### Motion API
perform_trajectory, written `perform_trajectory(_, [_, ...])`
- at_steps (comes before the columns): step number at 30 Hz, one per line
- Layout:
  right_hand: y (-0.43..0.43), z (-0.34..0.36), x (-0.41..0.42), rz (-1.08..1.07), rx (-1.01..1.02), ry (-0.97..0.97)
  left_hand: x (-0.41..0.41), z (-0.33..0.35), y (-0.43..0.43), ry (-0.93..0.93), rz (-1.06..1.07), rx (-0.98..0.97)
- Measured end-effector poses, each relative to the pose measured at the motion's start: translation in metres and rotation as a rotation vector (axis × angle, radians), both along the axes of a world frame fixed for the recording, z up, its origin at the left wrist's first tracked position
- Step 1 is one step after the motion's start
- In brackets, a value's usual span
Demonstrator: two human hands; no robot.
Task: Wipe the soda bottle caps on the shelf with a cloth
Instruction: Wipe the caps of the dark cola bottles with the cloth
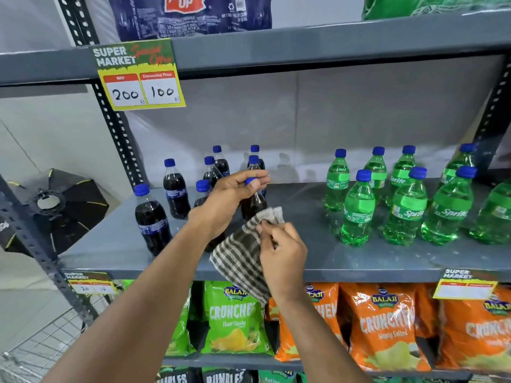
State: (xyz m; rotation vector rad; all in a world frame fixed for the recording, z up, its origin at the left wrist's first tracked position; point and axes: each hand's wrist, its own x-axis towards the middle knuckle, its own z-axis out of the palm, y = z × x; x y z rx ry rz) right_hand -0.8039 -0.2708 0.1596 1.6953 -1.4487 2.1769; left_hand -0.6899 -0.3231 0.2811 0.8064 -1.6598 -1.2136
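Right hand (pixel 282 244) pinches cloth (pixel 243 252); left hand (pixel 235 192) tilts cola bottle (pixel 253 203).

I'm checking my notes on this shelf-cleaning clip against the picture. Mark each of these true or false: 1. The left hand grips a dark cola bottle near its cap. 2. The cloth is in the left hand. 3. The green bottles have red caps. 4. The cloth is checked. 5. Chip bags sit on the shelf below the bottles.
1. True: the left hand holds the dark cola bottle at its neck.
2. False: the right hand holds the cloth.
3. False: the green bottles have blue caps.
4. True.
5. True: chip bags fill the shelf below.
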Motion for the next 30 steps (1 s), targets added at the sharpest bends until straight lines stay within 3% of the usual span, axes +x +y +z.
perform_trajectory(4, [0.007, -0.013, -0.001, 0.014, 0.039, 0.088, -0.003, -0.001, 0.001, 0.008, 0.005, -0.020])
perform_trajectory(18, [-0.005, 0.037, -0.001, 0.039, -0.073, 0.087, -0.008, -0.001, 0.002, 0.009, 0.057, -0.010])
perform_trajectory(30, [0.004, -0.002, -0.016, 0.124, 0.077, 0.066, -0.010, -0.006, 0.003, 0.007, 0.084, -0.036])
